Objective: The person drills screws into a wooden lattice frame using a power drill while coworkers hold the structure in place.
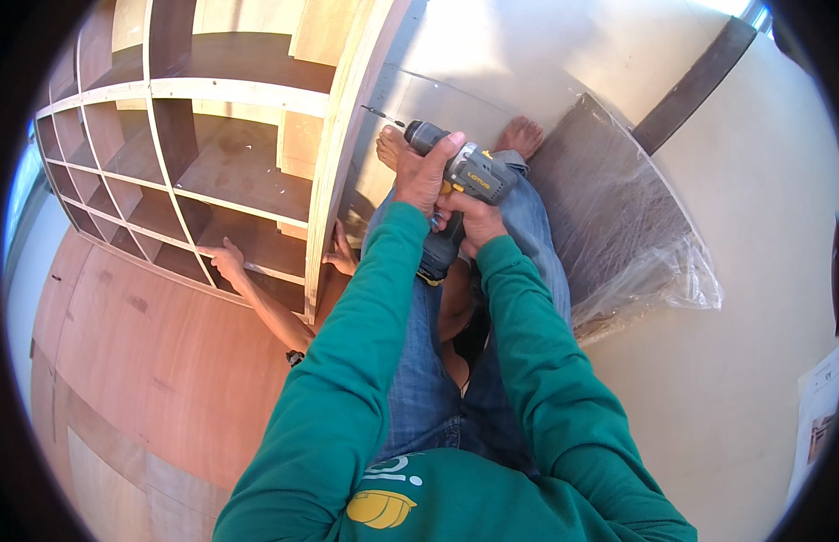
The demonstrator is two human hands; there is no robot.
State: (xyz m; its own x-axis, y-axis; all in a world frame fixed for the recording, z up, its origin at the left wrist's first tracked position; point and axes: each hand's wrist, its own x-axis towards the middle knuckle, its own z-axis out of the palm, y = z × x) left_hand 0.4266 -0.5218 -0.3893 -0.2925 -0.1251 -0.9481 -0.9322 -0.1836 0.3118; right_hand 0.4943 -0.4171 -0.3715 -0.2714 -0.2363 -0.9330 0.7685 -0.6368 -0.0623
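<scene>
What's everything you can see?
drill: one, grey, upper centre
drill bit: one, dark, drill's tip
shelf unit: one, brown, upper left
panel: one, reddish, below shelf unit
wrapped board: one, brown, right
strip: one, dark, upper right
paper: one, white, right edge
co-worker's hands: two, bare, at shelf unit
wristband: one, dark, on co-worker
jeans: one pair, blue, centre
shirt: one, green, bottom
feet: two, bare, beyond jeans
left hand: one, bare, on drill's front
right hand: one, bare, on drill's handle

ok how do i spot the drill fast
Find the wooden shelf unit filling the upper left. Just right of it, the left hand and right hand grip the drill, a grey tool with yellow accents, set apart by its thin dark bit.
</scene>
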